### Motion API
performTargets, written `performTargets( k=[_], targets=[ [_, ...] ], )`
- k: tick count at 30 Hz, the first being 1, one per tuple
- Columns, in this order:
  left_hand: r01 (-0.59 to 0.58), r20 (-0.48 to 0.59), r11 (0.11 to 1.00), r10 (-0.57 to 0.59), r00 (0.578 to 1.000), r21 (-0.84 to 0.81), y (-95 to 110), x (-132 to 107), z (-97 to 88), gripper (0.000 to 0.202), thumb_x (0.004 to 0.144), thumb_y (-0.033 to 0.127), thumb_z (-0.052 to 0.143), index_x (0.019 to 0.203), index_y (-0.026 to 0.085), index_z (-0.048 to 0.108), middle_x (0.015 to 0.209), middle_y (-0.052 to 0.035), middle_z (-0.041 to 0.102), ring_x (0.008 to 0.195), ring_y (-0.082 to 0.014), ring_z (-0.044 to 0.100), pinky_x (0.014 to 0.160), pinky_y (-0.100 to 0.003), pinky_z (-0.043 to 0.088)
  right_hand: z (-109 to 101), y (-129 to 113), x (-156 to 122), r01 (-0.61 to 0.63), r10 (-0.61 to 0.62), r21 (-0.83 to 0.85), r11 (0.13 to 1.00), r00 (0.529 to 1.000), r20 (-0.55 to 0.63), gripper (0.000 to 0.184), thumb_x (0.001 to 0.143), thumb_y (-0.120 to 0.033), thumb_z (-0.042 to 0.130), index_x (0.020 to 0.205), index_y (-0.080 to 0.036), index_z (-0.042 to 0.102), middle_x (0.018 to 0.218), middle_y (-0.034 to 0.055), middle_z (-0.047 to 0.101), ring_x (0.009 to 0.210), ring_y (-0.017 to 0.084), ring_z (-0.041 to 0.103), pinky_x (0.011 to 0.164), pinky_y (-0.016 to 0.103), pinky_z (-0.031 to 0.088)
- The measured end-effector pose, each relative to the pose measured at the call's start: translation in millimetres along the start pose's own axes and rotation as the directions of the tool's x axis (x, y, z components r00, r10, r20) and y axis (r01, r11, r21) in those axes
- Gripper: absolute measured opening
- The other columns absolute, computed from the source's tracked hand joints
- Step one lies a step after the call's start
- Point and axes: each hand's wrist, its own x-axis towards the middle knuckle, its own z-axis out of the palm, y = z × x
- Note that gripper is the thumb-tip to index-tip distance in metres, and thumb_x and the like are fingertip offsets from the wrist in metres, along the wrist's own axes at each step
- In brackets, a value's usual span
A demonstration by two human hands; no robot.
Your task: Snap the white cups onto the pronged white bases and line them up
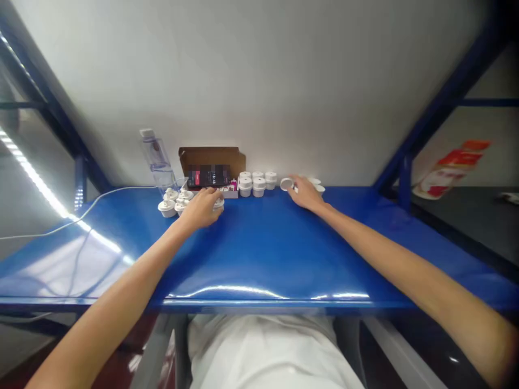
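Observation:
My left hand [205, 208] is at the left group, fingers curled down around a white round piece [219, 205] that is partly hidden. Beside it stand several white round pieces with small knobs on top [167, 208]. Further right, my right hand [305, 193] is closed on a white round cap [286, 184], tilted so that its round face shows. Behind and under those fingers are more white round cups [319, 188], partly covered. Between the hands, several lidded white round pieces [258, 187] stand in rows, some apparently stacked.
A phone [208, 177] leans in an open cardboard box [213, 155] at the back. Left of it stands a clear bottle [157, 161], near a white cable [101, 199]. The blue tabletop [259, 248] meets a pale wall. Blue frame posts flank both sides; a red-and-white package [450, 170] is far right.

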Motion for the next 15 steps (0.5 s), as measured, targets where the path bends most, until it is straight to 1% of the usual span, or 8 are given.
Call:
performTargets(
  k=[2, 4, 6, 7, 9, 10, 12, 15],
  targets=[
    [0.008, -0.007, 1.000, -0.008, 1.000, -0.018, 0, 0, 0.6, 0.034, 0.087, 0.030, 0.056, 0.117, 0.017, 0.065, 0.119, -0.0142, 0.064, 0.111, -0.0312, 0.061, 0.099, -0.045, 0.048, 1, -4, 0, -0.006, 0.010, 0.060, 0.998, 0.998, -0.062, 0.048, 0.095, -0.038, 0.051, 0.136, -0.013, 0.052, 0.126, 0.0191, 0.063, 0.115, 0.033, 0.059, 0.099, 0.047, 0.046],
    [0.005, -0.027, 0.996, -0.007, 1.000, -0.088, 1, 1, 1.2, 0.037, 0.086, 0.029, 0.058, 0.120, 0.017, 0.064, 0.121, -0.0140, 0.065, 0.112, -0.0312, 0.061, 0.100, -0.045, 0.048, -3, -9, -12, 0.038, -0.031, 0.126, 0.991, 0.998, -0.061, 0.043, 0.092, -0.042, 0.057, 0.124, -0.013, 0.058, 0.119, 0.0172, 0.066, 0.110, 0.031, 0.061, 0.097, 0.044, 0.048],
    [-0.011, -0.024, 0.973, 0.005, 1.000, -0.230, 4, 2, 1.3, 0.040, 0.084, 0.030, 0.062, 0.121, 0.017, 0.063, 0.119, -0.0119, 0.067, 0.110, -0.0293, 0.063, 0.098, -0.043, 0.049, -8, -16, -31, 0.111, -0.117, 0.204, 0.973, 0.993, 0.018, 0.039, 0.087, -0.046, 0.065, 0.113, -0.016, 0.063, 0.115, 0.0134, 0.068, 0.104, 0.028, 0.064, 0.093, 0.042, 0.051],
    [-0.017, -0.010, 0.946, 0.015, 1.000, -0.324, 7, 2, 1.3, 0.042, 0.082, 0.031, 0.066, 0.122, 0.018, 0.063, 0.117, -0.0106, 0.068, 0.107, -0.0279, 0.065, 0.096, -0.041, 0.051, -12, -21, -40, 0.135, -0.155, 0.242, 0.961, 0.986, 0.065, 0.044, 0.082, -0.050, 0.071, 0.112, -0.018, 0.064, 0.115, 0.0118, 0.069, 0.103, 0.028, 0.065, 0.091, 0.041, 0.052],
    [-0.022, 0.025, 0.849, 0.041, 0.999, -0.528, 16, 2, 1.9, 0.050, 0.077, 0.033, 0.073, 0.123, 0.018, 0.062, 0.116, -0.0092, 0.068, 0.102, -0.0249, 0.066, 0.090, -0.038, 0.054, -18, -32, -55, 0.118, -0.175, 0.325, 0.938, 0.973, 0.151, 0.051, 0.073, -0.055, 0.079, 0.107, -0.019, 0.067, 0.109, 0.0079, 0.071, 0.096, 0.027, 0.067, 0.087, 0.042, 0.054],
    [-0.018, 0.041, 0.788, 0.055, 0.998, -0.615, 22, 1, 2.7, 0.053, 0.076, 0.035, 0.075, 0.124, 0.018, 0.062, 0.116, -0.0093, 0.068, 0.101, -0.0237, 0.066, 0.086, -0.036, 0.055, -21, -39, -61, 0.105, -0.182, 0.381, 0.918, 0.968, 0.173, 0.052, 0.071, -0.056, 0.080, 0.107, -0.020, 0.068, 0.105, 0.0066, 0.072, 0.092, 0.026, 0.068, 0.084, 0.041, 0.055],
    [-0.002, 0.064, 0.689, 0.071, 0.995, -0.725, 33, 0, 5.4, 0.053, 0.075, 0.038, 0.076, 0.123, 0.018, 0.063, 0.119, -0.0104, 0.067, 0.101, -0.0223, 0.065, 0.081, -0.033, 0.056, -26, -54, -67, 0.101, -0.215, 0.502, 0.859, 0.961, 0.175, 0.052, 0.074, -0.055, 0.079, 0.112, -0.021, 0.070, 0.106, 0.0056, 0.074, 0.091, 0.026, 0.070, 0.084, 0.041, 0.057],
    [0.035, 0.086, 0.659, 0.044, 0.995, -0.752, 45, -1, 10.0, 0.050, 0.073, 0.041, 0.079, 0.115, 0.017, 0.068, 0.119, -0.0114, 0.067, 0.102, -0.0225, 0.064, 0.078, -0.032, 0.056, -33, -78, -73, 0.173, -0.301, 0.609, 0.774, 0.947, 0.114, 0.051, 0.080, -0.047, 0.077, 0.125, -0.024, 0.067, 0.124, 0.0064, 0.071, 0.104, 0.026, 0.069, 0.092, 0.042, 0.055]
  ],
)
